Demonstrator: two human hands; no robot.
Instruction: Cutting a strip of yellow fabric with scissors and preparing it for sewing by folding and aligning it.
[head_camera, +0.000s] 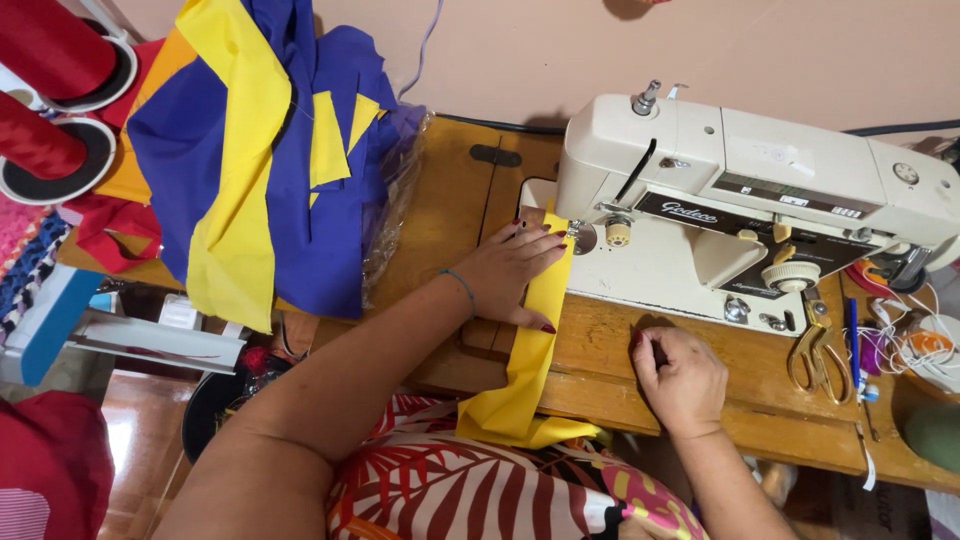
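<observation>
My left hand (515, 272) presses flat on the yellow strip (530, 350) near the sewing machine (740, 200); my right hand (680, 380) rests clenched left of the scissors (818, 352).

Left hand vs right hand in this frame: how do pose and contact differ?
The left hand lies flat with fingers spread, pressing the yellow fabric strip near the sewing machine needle; the right hand is curled into a loose fist. The left hand touches cloth; the right hand rests on the bare wooden table, off the strip. The left wrist wears a thin bracelet; the right wrist shows none. Both rest on the table, palms down.
</observation>
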